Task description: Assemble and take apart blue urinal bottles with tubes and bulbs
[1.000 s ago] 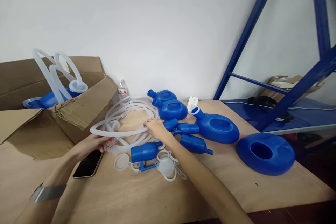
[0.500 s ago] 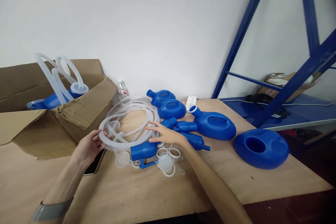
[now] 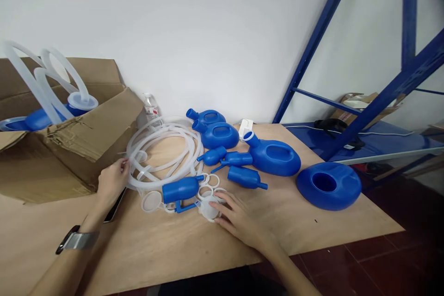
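Observation:
At the left edge of the coiled clear tubing (image 3: 189,150), my left hand (image 3: 113,180) has its fingers drawn together; what they hold, if anything, is too small to make out. My right hand (image 3: 237,217) is spread, its fingertips on a round white cap (image 3: 209,208) among several white rings (image 3: 205,191). Between the hands lies a blue connector piece (image 3: 181,189), with another white cap (image 3: 151,201) to its left. Several more blue connectors, such as one (image 3: 244,176) with a narrow spout, lie beyond my right hand.
An open cardboard box (image 3: 69,162) with tubing and blue parts stands at left. A bottle (image 3: 151,105) is behind the coil, a phone (image 3: 114,206) beside my left wrist. Blue jugs (image 3: 275,157) stand at the back and right of the table (image 3: 166,254), near a blue shelf (image 3: 391,143).
My right hand has moved off the coil, down and right to the white cap. My left hand has shifted to the coil's left edge and its fingers have closed. The view has shifted slightly.

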A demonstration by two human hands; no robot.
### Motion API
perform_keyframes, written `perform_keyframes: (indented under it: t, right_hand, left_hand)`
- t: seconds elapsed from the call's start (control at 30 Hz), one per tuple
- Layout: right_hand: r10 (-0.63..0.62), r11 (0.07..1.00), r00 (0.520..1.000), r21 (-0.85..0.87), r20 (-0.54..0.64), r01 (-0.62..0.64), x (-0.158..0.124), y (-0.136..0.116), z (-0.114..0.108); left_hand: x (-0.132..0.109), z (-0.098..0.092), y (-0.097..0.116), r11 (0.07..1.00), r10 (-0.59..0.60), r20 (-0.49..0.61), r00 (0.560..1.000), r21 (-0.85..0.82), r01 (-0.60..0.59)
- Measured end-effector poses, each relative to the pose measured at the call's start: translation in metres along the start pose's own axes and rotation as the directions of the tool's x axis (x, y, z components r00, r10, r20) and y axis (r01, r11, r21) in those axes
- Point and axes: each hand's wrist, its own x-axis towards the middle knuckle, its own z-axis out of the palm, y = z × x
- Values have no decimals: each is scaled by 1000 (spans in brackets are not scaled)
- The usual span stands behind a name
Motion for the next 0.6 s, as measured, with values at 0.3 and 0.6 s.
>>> perform_keyframes:
  t: [0.3, 0.6]
  right_hand:
    - [-56, 989, 997, -137, -60, 47, 0, 2, 7]
    - [148, 976, 988, -153, -47, -154, -18, 13, 10]
  left_hand:
    - [18, -1, 4, 992, -84, -131, 988, -108, 69]
    - [12, 0, 13, 995, -55, -101, 993, -93, 46]
